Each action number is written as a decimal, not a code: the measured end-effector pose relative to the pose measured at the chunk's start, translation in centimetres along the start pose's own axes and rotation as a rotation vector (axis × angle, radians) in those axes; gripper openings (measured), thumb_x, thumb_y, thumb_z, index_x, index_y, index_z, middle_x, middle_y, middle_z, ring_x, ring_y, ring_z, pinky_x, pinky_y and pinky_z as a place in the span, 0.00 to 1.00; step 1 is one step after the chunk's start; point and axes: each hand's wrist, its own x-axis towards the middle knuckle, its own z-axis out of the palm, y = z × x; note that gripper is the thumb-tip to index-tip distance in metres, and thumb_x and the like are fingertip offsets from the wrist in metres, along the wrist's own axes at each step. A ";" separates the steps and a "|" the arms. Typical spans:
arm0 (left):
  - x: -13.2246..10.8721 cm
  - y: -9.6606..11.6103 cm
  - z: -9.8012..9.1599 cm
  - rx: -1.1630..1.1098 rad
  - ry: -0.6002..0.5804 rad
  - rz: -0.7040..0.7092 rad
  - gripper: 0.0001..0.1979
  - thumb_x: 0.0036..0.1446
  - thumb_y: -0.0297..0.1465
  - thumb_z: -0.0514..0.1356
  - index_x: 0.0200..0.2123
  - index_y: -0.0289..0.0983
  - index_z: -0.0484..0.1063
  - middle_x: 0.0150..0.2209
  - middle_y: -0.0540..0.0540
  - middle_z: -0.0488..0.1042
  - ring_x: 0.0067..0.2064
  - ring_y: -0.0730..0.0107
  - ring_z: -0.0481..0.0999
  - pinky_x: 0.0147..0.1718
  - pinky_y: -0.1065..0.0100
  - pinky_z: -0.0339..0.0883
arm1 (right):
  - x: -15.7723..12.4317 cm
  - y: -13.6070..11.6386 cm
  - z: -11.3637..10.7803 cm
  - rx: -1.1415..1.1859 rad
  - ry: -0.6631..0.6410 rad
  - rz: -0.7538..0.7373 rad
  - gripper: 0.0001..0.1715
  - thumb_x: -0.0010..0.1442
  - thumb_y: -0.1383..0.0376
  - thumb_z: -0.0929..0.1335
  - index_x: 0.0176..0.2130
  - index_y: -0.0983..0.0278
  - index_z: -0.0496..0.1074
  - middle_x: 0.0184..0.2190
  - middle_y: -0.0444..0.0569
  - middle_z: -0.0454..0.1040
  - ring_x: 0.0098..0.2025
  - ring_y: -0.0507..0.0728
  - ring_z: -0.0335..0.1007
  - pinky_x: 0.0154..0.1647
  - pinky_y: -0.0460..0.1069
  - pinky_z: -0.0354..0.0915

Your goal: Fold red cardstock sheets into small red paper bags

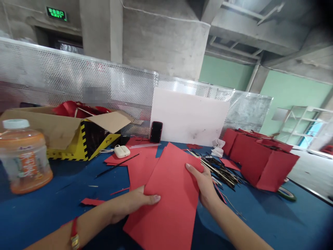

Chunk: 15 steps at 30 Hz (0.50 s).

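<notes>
A folded piece of red paper (171, 208) is held up in front of me, tilted over the table. My left hand (137, 203) grips its left edge, thumb on the face and the other fingers hidden behind. On the right edge, my right hand (205, 184) pinches it the same way, higher up. Beneath and beyond lie more red paper sheets (142, 170) on the blue table. Just past my right hand is a pile of thin dark and pale sticks (221, 170). A single dark stick (117, 166) rests left of the sheets.
Red paper bags (267, 163) and a tape roll (286, 193) stand at right. At left are a drink bottle (26, 159) and a cardboard box (65, 128) of red material. A white earphone case (121, 151), a phone (156, 132) and a white board (189, 116) are at the back.
</notes>
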 end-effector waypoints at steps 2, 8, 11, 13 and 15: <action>-0.1 0.0 -0.2 0.014 -0.057 -0.027 0.24 0.49 0.42 0.68 0.48 0.38 0.74 0.49 0.41 0.78 0.52 0.53 0.76 0.51 0.58 0.69 | 0.6 -0.2 -0.6 -0.035 -0.013 -0.027 0.22 0.41 0.54 0.78 0.35 0.63 0.76 0.30 0.48 0.80 0.29 0.60 0.76 0.33 0.54 0.71; 0.1 -0.1 -0.6 -0.006 -0.073 -0.040 0.22 0.49 0.40 0.68 0.47 0.39 0.75 0.47 0.42 0.79 0.51 0.53 0.77 0.51 0.57 0.69 | 1.6 0.2 -1.2 -0.450 0.030 -0.453 0.09 0.48 0.58 0.73 0.28 0.61 0.77 0.28 0.46 0.77 0.33 0.59 0.71 0.37 0.52 0.65; 0.2 -0.2 -0.7 -0.001 -0.023 -0.038 0.22 0.49 0.40 0.68 0.47 0.40 0.75 0.48 0.43 0.79 0.51 0.52 0.77 0.51 0.56 0.69 | 1.5 0.3 -1.1 -0.532 0.023 -0.627 0.05 0.51 0.61 0.71 0.28 0.60 0.76 0.29 0.47 0.75 0.35 0.59 0.69 0.39 0.52 0.64; 0.2 -0.2 -0.7 -0.009 0.001 -0.044 0.22 0.48 0.40 0.68 0.47 0.40 0.74 0.47 0.43 0.79 0.51 0.52 0.77 0.51 0.56 0.69 | 1.4 0.3 -1.1 -0.557 0.016 -0.694 0.04 0.53 0.63 0.71 0.28 0.60 0.75 0.31 0.48 0.74 0.37 0.59 0.69 0.40 0.53 0.63; 0.2 -0.3 -0.6 -0.022 0.000 -0.037 0.22 0.49 0.39 0.68 0.47 0.39 0.74 0.46 0.42 0.80 0.51 0.52 0.77 0.50 0.56 0.70 | 1.3 0.4 -1.2 -0.597 0.012 -0.731 0.03 0.54 0.63 0.70 0.29 0.59 0.75 0.32 0.48 0.74 0.38 0.59 0.68 0.40 0.53 0.63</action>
